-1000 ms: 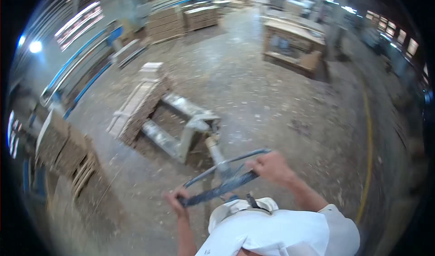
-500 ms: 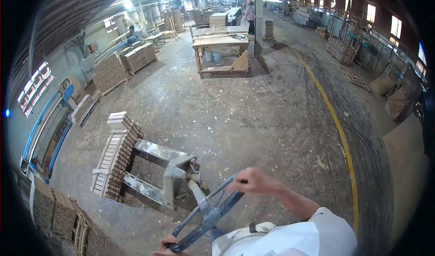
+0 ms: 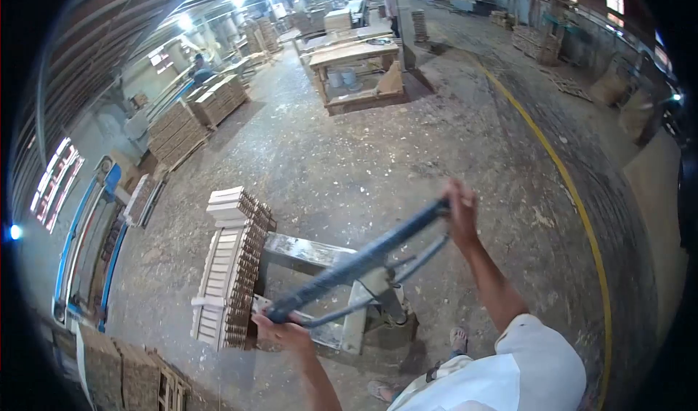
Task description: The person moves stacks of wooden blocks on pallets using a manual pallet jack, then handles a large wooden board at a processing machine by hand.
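Now both hands, left hand (image 3: 285,331) and right hand (image 3: 460,209), clasp the pallet jack handle (image 3: 360,262) (2 forks under the wood stack (image 3: 231,265)); hauling likely needs a steady pull.

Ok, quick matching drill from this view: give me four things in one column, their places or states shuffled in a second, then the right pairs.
Things:
1. left hand
2. right hand
3. stack of wood pieces
4. yellow floor line

Places or states:
A. runs along the floor at the right
B. grips the lower end of the pallet jack handle
C. sits across the pallet jack forks
D. grips the upper end of the handle

Pairs: 1-B, 2-D, 3-C, 4-A
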